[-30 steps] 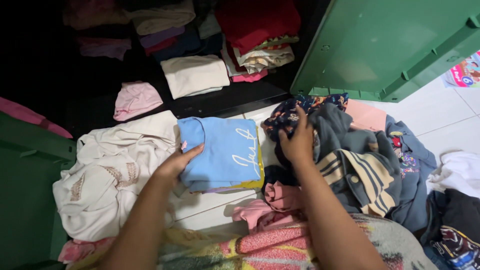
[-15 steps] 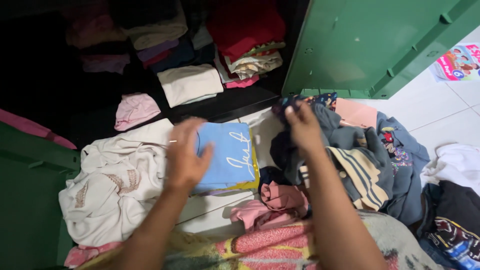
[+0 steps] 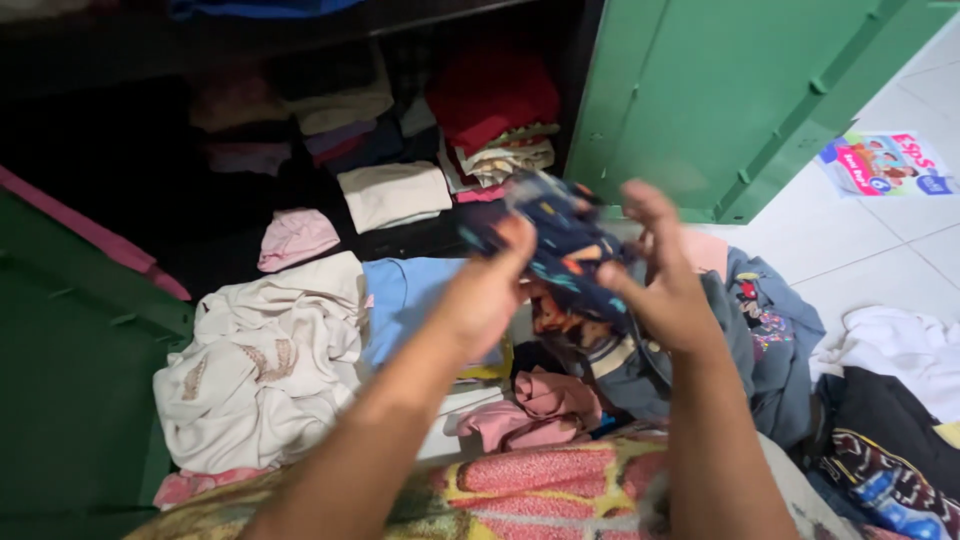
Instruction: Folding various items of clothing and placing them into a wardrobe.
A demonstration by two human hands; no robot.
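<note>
The left hand (image 3: 490, 290) pinches one edge of a dark blue patterned cloth (image 3: 560, 245), fingers closed tight on it. The right hand (image 3: 660, 280) holds the other side, but its fingers are spread and blurry — how firmly they grip is hard to tell. The cloth hangs in the air between both hands, above the pile of clothes on the floor.

A flat, bright booklet (image 3: 885, 163) with pink and blue on its cover lies on the white tiled floor (image 3: 860, 260), far to the right, beside the green cabinet door (image 3: 720, 90).

The cloth is bunched up and blurred, so its shape is unclear. The folded light blue shirt (image 3: 410, 300) is partly hidden behind the left arm.

Under the hands lies a grey striped garment (image 3: 640, 375) and a pink cloth (image 3: 540, 405). A cream garment (image 3: 260, 360) is heaped on the left. Folded clothes (image 3: 395, 195) sit stacked in the dark cabinet — a red one on top.
</note>
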